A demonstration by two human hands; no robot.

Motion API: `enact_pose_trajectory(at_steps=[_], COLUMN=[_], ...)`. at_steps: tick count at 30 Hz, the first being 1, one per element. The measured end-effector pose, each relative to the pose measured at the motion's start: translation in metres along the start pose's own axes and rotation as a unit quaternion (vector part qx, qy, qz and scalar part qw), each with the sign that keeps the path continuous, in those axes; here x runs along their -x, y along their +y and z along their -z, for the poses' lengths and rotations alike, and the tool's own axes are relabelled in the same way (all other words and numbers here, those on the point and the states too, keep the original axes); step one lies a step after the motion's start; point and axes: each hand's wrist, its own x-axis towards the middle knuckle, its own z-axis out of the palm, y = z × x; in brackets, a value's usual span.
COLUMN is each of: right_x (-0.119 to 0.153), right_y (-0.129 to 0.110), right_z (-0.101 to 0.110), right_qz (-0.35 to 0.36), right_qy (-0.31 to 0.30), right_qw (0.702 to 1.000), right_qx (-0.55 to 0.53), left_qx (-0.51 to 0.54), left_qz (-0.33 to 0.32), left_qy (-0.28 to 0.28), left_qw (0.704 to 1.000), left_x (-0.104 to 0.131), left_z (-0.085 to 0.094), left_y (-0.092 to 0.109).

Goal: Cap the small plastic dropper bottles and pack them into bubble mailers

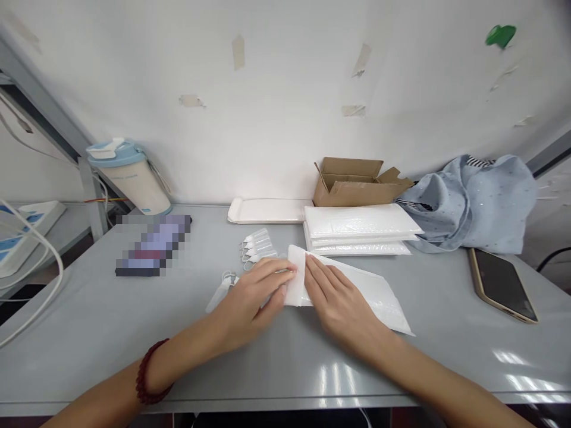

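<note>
A white padded envelope lies flat on the grey table, its flap end toward the left. My left hand has its fingers bent together around the flap edge. My right hand rests flat on the envelope beside the flap, fingers stretched out. Just beyond my left hand are several small clear pouches with white loops. Another such pouch lies partly under my left hand. Behind the envelope sits a stack of white padded envelopes.
Along the wall stand a cup, a flat white envelope, an open cardboard box and a blue cloth bag. A phone lies right, a blurred object left. Cables and a power strip are far left.
</note>
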Motion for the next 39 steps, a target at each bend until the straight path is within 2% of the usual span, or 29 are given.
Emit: enact_pose_trajectory(at_steps=[3,5,8,11,16,20,24,26,27,29,30,31,34,36,39], right_x=[0.001,0.002,0.004,0.005,0.001,0.0,0.003,0.005,0.005,0.005,0.004,0.004,0.002,0.002,0.003], right_y=[0.006,0.008,0.008,0.007,0.006,0.007,0.013,0.019,0.023,0.032,0.037,0.042,0.053,0.057,0.06], right_z=[0.0,0.001,0.002,0.004,0.014,0.024,0.032,0.035,0.037,0.037,0.037,0.037,0.036,0.037,0.042], right_qz=[-0.008,-0.01,-0.001,0.008,0.033,0.073,0.055,0.026,0.008,-0.034,-0.055,-0.072,-0.106,-0.131,-0.181], right_qy=[0.021,0.037,0.065,0.099,0.094,0.071,0.04,0.043,0.048,0.063,0.064,0.06,-0.004,-0.088,-0.247], right_qw=[1.0,0.998,0.996,0.993,0.994,0.994,0.998,0.999,0.999,0.997,0.996,0.995,0.994,0.986,0.94], right_qx=[-0.021,-0.042,-0.064,-0.07,-0.038,-0.024,-0.009,0.001,0.007,0.016,0.018,0.019,-0.003,-0.056,-0.15], left_qx=[-0.065,-0.114,-0.202,-0.275,-0.302,-0.296,-0.238,-0.174,-0.132,-0.017,0.054,0.136,0.325,0.379,0.408], left_qz=[-0.072,-0.106,-0.168,-0.204,-0.221,-0.206,-0.203,-0.152,-0.1,0.044,0.12,0.184,0.326,0.394,0.447], left_qy=[-0.006,0.011,0.047,0.06,0.078,0.058,0.06,0.055,0.045,0.01,-0.017,-0.048,-0.108,-0.119,-0.134], left_qw=[0.995,0.988,0.964,0.938,0.924,0.931,0.948,0.971,0.985,0.999,0.991,0.972,0.881,0.829,0.785], left_x=[0.001,0.002,0.003,0.006,0.009,0.005,-0.001,-0.007,-0.011,-0.022,-0.028,-0.035,-0.052,-0.059,-0.063], left_z=[-0.003,-0.006,-0.011,-0.016,-0.019,-0.02,-0.024,-0.027,-0.029,-0.032,-0.033,-0.035,-0.04,-0.042,-0.043], left_y=[-0.005,-0.008,-0.012,-0.014,-0.013,-0.013,-0.012,-0.009,-0.006,-0.001,0.002,0.004,0.01,0.012,0.015])
